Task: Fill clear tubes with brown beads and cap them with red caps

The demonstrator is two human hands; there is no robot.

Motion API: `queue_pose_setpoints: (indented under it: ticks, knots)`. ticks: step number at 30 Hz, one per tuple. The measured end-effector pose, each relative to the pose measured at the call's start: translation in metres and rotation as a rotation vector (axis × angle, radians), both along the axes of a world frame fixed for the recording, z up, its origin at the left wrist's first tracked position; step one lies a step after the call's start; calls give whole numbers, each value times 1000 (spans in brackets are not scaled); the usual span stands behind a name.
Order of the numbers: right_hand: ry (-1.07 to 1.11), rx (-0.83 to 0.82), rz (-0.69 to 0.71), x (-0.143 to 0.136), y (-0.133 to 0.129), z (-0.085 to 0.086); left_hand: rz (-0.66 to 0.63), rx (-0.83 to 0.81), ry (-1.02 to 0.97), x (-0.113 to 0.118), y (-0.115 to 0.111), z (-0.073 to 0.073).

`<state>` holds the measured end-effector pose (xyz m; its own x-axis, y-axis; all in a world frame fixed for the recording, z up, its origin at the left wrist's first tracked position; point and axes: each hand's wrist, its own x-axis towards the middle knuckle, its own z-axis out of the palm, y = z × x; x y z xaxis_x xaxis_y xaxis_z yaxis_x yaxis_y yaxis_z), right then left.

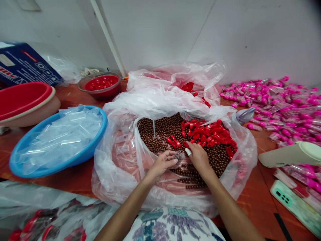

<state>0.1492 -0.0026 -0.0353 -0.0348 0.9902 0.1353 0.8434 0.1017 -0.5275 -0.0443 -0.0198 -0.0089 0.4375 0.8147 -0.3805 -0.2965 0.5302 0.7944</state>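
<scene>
My left hand pinches a small clear plastic sleeve that seems to have dark beads in it. Just to its right, my right hand has its fingers closed at a small red plastic piece; a white wrapping covers one fingertip. Both hands are over a large clear plastic bag, spread open on the table. Many brown beads fill it, with a heap of red plastic pieces on top. A few red pieces lie apart, close to my fingers.
On the left, a blue basin holds clear sleeves, near stacked red and white basins. Behind are a bowl of red pieces and another plastic bag. Pink-capped packets, a tumbler and a phone are at right.
</scene>
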Motion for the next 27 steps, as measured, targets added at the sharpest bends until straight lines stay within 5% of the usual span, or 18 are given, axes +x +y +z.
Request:
queue_pose_setpoints:
  ticks: [7, 14, 20, 24, 27]
  knots:
    - [1048, -332, -191, 7, -22, 3, -40, -55, 12, 3, -5, -2]
    - [1401, -520, -175, 4, -42, 24, -57, -17, 66, 10, -9, -4]
    - [1412, -589, -133, 3, -47, 26, -40, 1, 91, 9, -10, -7]
    - [1176, -520, -105, 2, -50, 19, -43, 40, 77, 9, -10, -6]
    - [859, -319, -4, 2, -53, 22, -51, 53, 71, 10, -10, -4]
